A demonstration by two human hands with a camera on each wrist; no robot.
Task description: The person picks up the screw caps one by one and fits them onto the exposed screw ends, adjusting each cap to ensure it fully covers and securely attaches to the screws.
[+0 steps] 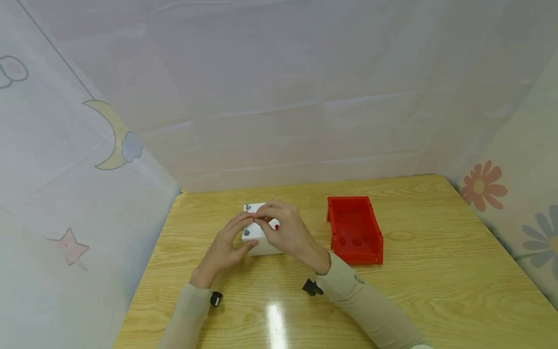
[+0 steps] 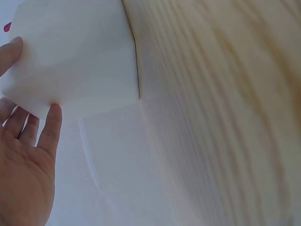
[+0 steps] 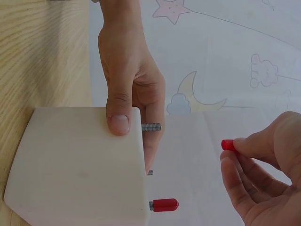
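A white block [image 1: 264, 246] stands on the table with threaded metal studs [image 3: 151, 127] on its top. One stud wears a red cap [image 3: 165, 205], at the block's right side in the head view. My left hand [image 1: 224, 248] grips the block's left side, its thumb against the front face and its fingers around toward the top. Between thumb and fingertips, my right hand [image 3: 268, 165] pinches a second small red cap [image 3: 227, 144], held apart from the studs in the right wrist view. In the left wrist view, the left fingers [image 2: 51, 127] touch the block's white surface.
To the right of the block stands a red bin [image 1: 362, 260] with several small red pieces [image 1: 356, 241] inside. A small black device [image 1: 311, 288] shows beside the right sleeve, and another black device [image 1: 215, 298] beside the left. Printed sheets [image 1: 261, 97] enclose the wooden table [image 1: 436, 271].
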